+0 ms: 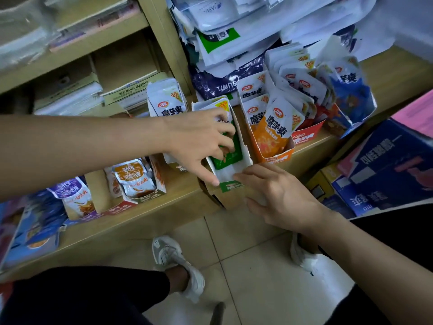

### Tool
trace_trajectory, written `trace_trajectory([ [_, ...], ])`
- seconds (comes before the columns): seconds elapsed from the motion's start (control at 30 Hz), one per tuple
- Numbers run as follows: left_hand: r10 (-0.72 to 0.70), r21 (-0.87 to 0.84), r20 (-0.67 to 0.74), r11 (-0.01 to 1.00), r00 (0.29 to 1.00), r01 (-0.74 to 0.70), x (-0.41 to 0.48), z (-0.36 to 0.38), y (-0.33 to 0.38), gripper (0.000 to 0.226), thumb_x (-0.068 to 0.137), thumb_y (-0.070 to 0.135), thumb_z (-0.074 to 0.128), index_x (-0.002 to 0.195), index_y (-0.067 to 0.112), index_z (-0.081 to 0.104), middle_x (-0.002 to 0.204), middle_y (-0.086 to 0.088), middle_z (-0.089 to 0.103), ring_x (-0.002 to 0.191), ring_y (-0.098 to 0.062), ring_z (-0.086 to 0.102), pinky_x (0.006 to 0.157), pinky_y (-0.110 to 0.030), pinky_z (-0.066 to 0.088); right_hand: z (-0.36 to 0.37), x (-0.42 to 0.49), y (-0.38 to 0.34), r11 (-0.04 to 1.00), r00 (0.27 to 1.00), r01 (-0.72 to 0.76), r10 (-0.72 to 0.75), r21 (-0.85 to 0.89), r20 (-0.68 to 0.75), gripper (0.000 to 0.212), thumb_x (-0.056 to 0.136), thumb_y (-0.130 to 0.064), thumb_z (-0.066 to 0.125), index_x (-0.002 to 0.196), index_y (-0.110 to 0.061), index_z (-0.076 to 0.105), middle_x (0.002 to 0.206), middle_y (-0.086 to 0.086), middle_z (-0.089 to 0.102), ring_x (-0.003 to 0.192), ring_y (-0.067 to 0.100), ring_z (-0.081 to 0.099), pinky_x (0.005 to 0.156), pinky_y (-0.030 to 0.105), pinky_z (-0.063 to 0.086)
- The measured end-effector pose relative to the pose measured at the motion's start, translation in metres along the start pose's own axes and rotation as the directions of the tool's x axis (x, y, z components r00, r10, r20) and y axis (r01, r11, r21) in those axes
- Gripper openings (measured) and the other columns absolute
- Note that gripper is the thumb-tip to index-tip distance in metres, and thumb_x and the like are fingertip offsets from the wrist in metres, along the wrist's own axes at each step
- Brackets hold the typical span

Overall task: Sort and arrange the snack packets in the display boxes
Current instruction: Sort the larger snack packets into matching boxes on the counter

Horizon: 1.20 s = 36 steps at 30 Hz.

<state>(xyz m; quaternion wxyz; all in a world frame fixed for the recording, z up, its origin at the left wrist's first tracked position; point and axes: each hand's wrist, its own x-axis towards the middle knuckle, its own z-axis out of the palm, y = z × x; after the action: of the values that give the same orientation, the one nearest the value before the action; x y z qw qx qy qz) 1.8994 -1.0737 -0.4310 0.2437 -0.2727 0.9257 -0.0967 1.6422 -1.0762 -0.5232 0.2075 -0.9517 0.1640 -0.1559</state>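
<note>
A green and white display box point(243, 158) stands on the wooden shelf point(164, 207), and a green snack packet point(230, 153) lies inside it. My left hand point(199, 141) reaches into the box, fingers curled on the green packet and thumb against the box's front left wall. My right hand point(278, 195) is spread at the box's front right corner, fingertips touching its front wall. To the right stand an orange box point(278, 157) with orange packets point(273, 130) and a red box point(304, 134) full of packets.
More display boxes with packets point(136, 179) sit left on the shelf, with purple packets point(75, 198) beside them. A heap of white and blue bags point(234, 43) rises behind. Blue cartons point(386, 174) stand at right. My feet rest on the tiled floor point(246, 254).
</note>
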Motion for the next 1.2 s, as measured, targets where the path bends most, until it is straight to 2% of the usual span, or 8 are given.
trace_trajectory([
  [0.17, -0.293, -0.147, -0.116, 0.95, 0.949, 0.275, -0.007, 0.01, 0.027, 0.067, 0.097, 0.07, 0.034, 0.113, 0.021, 0.077, 0.135, 0.001, 0.065, 0.132, -0.025, 0.047, 0.11, -0.047, 0.031, 0.005, 0.0, 0.0, 0.995, 0.986, -0.063, 0.073, 0.072, -0.15, 0.045, 0.087, -0.018, 0.074, 0.13, -0.013, 0.063, 0.134, 0.004, 0.059, 0.113, 0.026, 0.063, 0.088, 0.043, 0.057],
  [0.3, -0.469, -0.183, -0.082, 0.874, 0.879, 0.449, -0.005, 0.014, 0.054, 0.07, 0.094, 0.071, 0.034, 0.112, 0.019, 0.078, 0.139, -0.002, 0.063, 0.137, -0.027, 0.044, 0.113, -0.05, 0.028, 0.011, 0.004, -0.01, 0.976, 0.919, -0.188, 0.216, 0.115, -0.331, 0.035, 0.086, -0.015, 0.078, 0.119, -0.007, 0.068, 0.128, 0.007, 0.06, 0.092, 0.021, 0.069, 0.067, 0.038, 0.062],
  [0.5, -0.647, -0.285, -0.127, 0.75, 0.752, 0.597, -0.01, 0.023, 0.086, 0.057, 0.093, 0.062, 0.049, 0.124, 0.02, 0.072, 0.148, -0.001, 0.055, 0.141, -0.025, 0.041, 0.116, -0.051, 0.025, 0.024, 0.012, -0.023, 0.955, 0.901, -0.255, 0.291, 0.15, -0.322, 0.026, 0.084, -0.016, 0.08, 0.108, -0.014, 0.072, 0.124, 0.004, 0.067, 0.087, 0.021, 0.071, 0.065, 0.035, 0.059],
  [0.6, -0.752, -0.44, -0.294, 0.654, 0.59, 0.615, -0.026, 0.029, 0.104, 0.044, 0.09, 0.045, 0.066, 0.127, 0.021, 0.07, 0.145, -0.002, 0.058, 0.137, -0.027, 0.047, 0.114, -0.049, 0.03, 0.026, 0.018, -0.025, 0.947, 0.9, -0.276, 0.314, 0.164, -0.301, 0.017, 0.085, -0.018, 0.079, 0.1, -0.015, 0.073, 0.124, 0.001, 0.067, 0.093, 0.019, 0.069, 0.068, 0.034, 0.058],
  [0.77, -0.933, -0.525, -0.339, 0.293, 0.119, 0.799, -0.06, 0.05, 0.135, 0.03, 0.085, 0.024, 0.076, 0.115, 0.017, 0.075, 0.114, 0.002, 0.072, 0.112, -0.027, 0.06, 0.09, -0.044, 0.044, 0.03, 0.029, -0.029, 0.929, 0.888, -0.307, 0.357, 0.206, -0.29, 0.011, 0.086, -0.017, 0.079, 0.094, -0.012, 0.072, 0.12, -0.003, 0.069, 0.097, 0.013, 0.07, 0.068, 0.033, 0.062],
  [0.87, -0.976, -0.467, -0.188, 0.188, 0.11, 0.864, -0.057, 0.066, 0.142, 0.038, 0.086, 0.03, 0.075, 0.124, 0.022, 0.071, 0.12, 0.007, 0.071, 0.118, -0.026, 0.055, 0.093, -0.045, 0.036, 0.031, 0.04, -0.027, 0.917, 0.881, -0.328, 0.384, 0.229, -0.277, 0.009, 0.089, -0.01, 0.075, 0.095, -0.011, 0.069, 0.115, -0.004, 0.068, 0.098, 0.011, 0.068, 0.072, 0.028, 0.061],
  [1.03, -0.966, -0.548, -0.224, 0.231, 0.126, 0.804, -0.035, 0.074, 0.136, 0.026, 0.085, 0.007, 0.075, 0.11, 0.014, 0.077, 0.094, 0.0, 0.077, 0.087, -0.026, 0.059, 0.075, -0.041, 0.047, 0.032, 0.06, -0.025, 0.9, 0.863, -0.373, 0.425, 0.223, -0.272, 0.016, 0.089, 0.003, 0.067, 0.094, -0.011, 0.065, 0.109, -0.005, 0.066, 0.088, 0.004, 0.058, 0.067, 0.004, 0.043],
  [1.2, -0.976, -0.611, -0.197, 0.199, 0.097, 0.766, -0.025, 0.069, 0.137, 0.024, 0.082, 0.002, 0.076, 0.103, 0.013, 0.079, 0.089, -0.001, 0.077, 0.082, -0.025, 0.06, 0.069, -0.041, 0.054, 0.029, 0.077, -0.013, 0.865, 0.836, -0.455, 0.496, 0.21, -0.234, 0.017, 0.093, 0.002, 0.062, 0.102, -0.013, 0.064, 0.1, -0.001, 0.067, 0.088, 0.013, 0.062, 0.07, 0.02, 0.049],
])
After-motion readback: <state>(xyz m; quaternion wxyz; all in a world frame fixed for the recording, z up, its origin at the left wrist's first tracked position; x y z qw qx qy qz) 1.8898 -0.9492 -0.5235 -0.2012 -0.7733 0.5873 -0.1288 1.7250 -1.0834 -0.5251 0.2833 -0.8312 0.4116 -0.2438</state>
